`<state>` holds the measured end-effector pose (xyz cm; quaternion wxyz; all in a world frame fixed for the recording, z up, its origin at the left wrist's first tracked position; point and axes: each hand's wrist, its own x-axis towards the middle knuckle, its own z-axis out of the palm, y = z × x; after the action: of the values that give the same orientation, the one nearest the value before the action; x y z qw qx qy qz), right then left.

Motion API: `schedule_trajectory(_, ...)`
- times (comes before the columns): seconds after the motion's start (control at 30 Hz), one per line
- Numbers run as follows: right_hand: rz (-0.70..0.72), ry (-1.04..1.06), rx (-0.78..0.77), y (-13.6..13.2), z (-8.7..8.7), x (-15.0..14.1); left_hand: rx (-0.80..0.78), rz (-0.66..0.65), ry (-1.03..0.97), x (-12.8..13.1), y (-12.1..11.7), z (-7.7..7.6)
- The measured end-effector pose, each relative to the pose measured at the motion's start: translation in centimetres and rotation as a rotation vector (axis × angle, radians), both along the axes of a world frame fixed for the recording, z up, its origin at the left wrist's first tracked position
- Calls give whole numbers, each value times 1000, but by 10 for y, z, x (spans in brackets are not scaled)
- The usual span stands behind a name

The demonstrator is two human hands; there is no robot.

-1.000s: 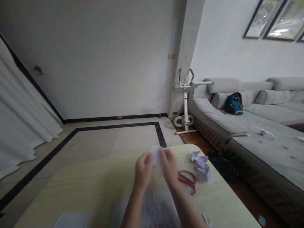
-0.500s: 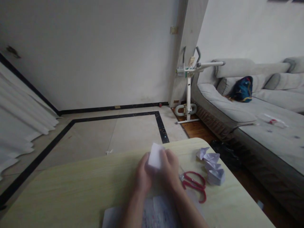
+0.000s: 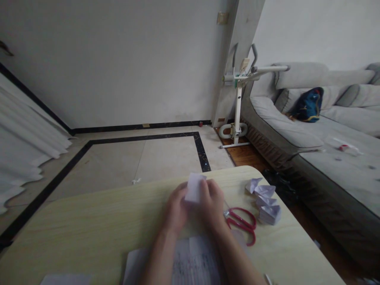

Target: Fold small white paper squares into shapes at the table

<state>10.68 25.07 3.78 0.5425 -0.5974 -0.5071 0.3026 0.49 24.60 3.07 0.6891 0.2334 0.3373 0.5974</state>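
Note:
A small white piece of paper [image 3: 195, 187] is held up between both hands above the table. My left hand [image 3: 175, 208] grips its left side, and my right hand [image 3: 213, 204] pinches its right edge, the thumb lying over the front. The lower part of the paper is hidden by the fingers. Red-handled scissors [image 3: 242, 221] lie just right of my right hand, their blades mostly out of sight. Beneath my forearms is a sheet with writing [image 3: 194, 261]. Several folded paper pieces [image 3: 268, 211] sit in a row at the table's right side.
The pale wooden table [image 3: 97, 229] has rounded corners. Another white sheet [image 3: 67, 279] lies at its near left edge. A grey sofa [image 3: 341, 178] with a blue bag [image 3: 310, 105] stands to the right, near a white exercise machine [image 3: 238, 107].
The view has tilted down slightly, bringing the near-left sheet into sight. Both hands still hold the paper, which now stands a little more upright.

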Motion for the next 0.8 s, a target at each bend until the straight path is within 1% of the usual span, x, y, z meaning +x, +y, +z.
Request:
schedule_trajectory(0.13,-11,-26,-5,-1,-2,0,11,23,69,0,2,0)
schedule_trajectory(0.3,-5,-52,-5,-2,-1,-2,-7,25,66,-1,2,-4)
schedule_trajectory(0.4,0,-60,16,-3,1,-4,-10,83,69,-1,3,-3)
schedule_trajectory(0.53,54,-115,80,-5,-1,-7,-30,160,51,-2,4,2)
schedule_trajectory(0.67,124,-158,102,-6,-4,-8,-60,208,27,-3,5,5)
schedule_trajectory(0.73,136,-150,96,-6,-3,-8,-47,207,67,-4,5,4)
schedule_trajectory(0.8,118,-116,77,-6,-1,-8,-43,192,126,-4,4,2)
